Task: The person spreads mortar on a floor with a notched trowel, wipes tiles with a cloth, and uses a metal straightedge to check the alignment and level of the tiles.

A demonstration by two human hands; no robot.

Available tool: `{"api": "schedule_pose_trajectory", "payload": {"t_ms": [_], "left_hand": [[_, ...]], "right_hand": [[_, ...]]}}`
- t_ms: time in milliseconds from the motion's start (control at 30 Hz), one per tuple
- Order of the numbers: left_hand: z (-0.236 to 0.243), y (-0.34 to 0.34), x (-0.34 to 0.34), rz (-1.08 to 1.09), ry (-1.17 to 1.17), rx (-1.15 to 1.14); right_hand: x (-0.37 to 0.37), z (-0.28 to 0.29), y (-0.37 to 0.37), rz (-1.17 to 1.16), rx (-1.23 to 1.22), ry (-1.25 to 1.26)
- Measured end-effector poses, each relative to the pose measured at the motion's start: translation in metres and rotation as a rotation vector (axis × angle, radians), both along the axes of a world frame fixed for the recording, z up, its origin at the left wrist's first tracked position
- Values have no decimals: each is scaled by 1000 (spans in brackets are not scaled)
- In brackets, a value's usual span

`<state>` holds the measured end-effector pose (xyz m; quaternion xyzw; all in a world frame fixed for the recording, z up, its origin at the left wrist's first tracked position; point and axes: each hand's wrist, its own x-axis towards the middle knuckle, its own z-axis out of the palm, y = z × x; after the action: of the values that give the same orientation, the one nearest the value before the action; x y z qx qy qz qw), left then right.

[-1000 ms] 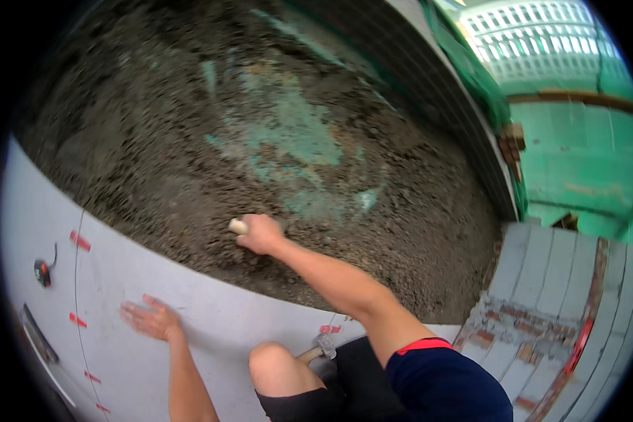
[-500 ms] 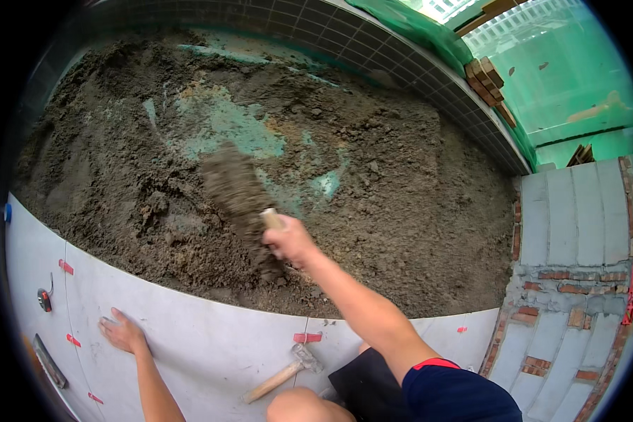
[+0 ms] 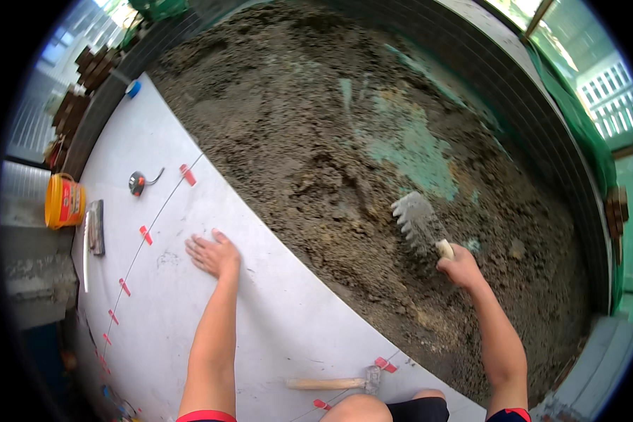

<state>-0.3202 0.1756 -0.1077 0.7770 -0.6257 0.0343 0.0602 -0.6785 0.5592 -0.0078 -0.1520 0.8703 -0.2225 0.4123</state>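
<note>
My left hand (image 3: 212,256) lies palm down, fingers spread, on a pale tile surface (image 3: 157,301). My right hand (image 3: 458,264) grips the wooden handle of a notched trowel (image 3: 418,217), its mortar-smeared toothed blade over the bed of coarse grey mortar (image 3: 274,126), which has bare greenish patches. Red levelling clips (image 3: 186,174) sit along the tile seams. A tape measure (image 3: 137,183) rests beyond my left hand, and a wooden-handled mallet (image 3: 334,382) lies beside my knees.
An orange bucket (image 3: 63,200), a grey float (image 3: 97,226) and a white bar (image 3: 86,253) are at the left edge. A dark tiled low wall (image 3: 508,68) bounds the mortar. Stacked bricks (image 3: 93,69) and green netting (image 3: 580,130) line the sides.
My view has swung leftward, bringing the bucket and bricks into sight. The trowel, blurred half a second ago, is now clear with its teeth showing. My left hand stays spread on the tile.
</note>
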Motion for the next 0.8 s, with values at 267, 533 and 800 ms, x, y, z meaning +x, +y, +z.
{"api": "schedule_pose_trajectory", "payload": {"t_ms": [267, 533, 800], "left_hand": [[13, -39, 7, 4, 69, -6], [34, -64, 1, 7, 99, 96], [51, -69, -7, -17, 208, 219]], "right_hand": [[42, 35, -123, 184, 23, -300], [89, 51, -339, 149, -62, -433], [143, -27, -568, 122, -218, -457]]}}
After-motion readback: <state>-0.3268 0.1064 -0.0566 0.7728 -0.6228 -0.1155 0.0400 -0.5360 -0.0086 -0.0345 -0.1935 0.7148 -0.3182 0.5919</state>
